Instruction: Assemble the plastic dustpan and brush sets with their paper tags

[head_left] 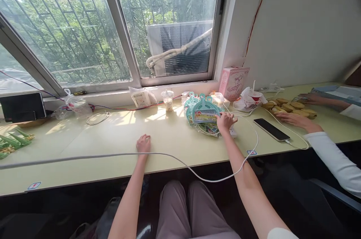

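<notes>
In the head view I have the left hand [144, 144] resting near the front edge of the pale yellow-green surface [113, 137], its fingers loosely curled, holding nothing that I can see. My right hand [225, 121] is at the right side of the stack of teal, rounded plastic pieces in clear wrapping [205, 115], which lies midway between the front and back edges; its fingers are bent at the rim, but I can't tell whether they pinch it. A long white cable [216, 181] crosses the left wrist and the right forearm. Near the back edge I see a clear plastic cup [168, 102] and a pink printed box [234, 81]. A black smartphone [271, 129] lies right of the stack, and toward the right end a co-worker's hand [293, 119] is beside yellow-brown oval pieces [284, 106].
</notes>
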`<state>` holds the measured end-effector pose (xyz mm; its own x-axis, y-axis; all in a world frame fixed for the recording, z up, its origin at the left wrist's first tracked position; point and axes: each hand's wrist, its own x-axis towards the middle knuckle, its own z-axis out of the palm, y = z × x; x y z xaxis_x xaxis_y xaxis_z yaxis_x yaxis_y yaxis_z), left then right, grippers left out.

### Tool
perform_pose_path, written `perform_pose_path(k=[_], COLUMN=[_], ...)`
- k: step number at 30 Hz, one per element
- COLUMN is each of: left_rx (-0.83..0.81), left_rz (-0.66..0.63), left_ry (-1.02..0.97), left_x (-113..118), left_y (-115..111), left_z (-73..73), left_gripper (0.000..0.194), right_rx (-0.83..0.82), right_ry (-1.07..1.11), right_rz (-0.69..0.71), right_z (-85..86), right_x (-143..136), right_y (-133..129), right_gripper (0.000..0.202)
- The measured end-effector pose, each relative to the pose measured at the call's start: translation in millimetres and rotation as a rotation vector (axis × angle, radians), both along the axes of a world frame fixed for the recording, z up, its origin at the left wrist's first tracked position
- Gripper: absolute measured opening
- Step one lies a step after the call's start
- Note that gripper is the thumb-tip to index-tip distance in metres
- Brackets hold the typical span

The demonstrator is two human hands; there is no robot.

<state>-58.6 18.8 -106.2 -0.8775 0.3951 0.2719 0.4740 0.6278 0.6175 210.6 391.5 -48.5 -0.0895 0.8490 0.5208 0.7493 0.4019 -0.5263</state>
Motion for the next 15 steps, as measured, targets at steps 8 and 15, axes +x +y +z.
perform_pose_path(k=[8, 15], left_rx=[0.085, 0.394], left_rz=[-0.032, -0.336], left_ry=[-0.022, -0.311], left_x=[-6, 9], left_y=[0, 10], left_z=[-8.2, 5.4], left_gripper=[0.032, 0.038], right_rx=[0.124, -0.146], right_ry=[0.316, 0.709], right_rz=[0.121, 0.453], right_z=[13.4, 4.3], right_x=[-16, -57], right_y=[-49, -104], right_gripper=[0.018, 0.027])
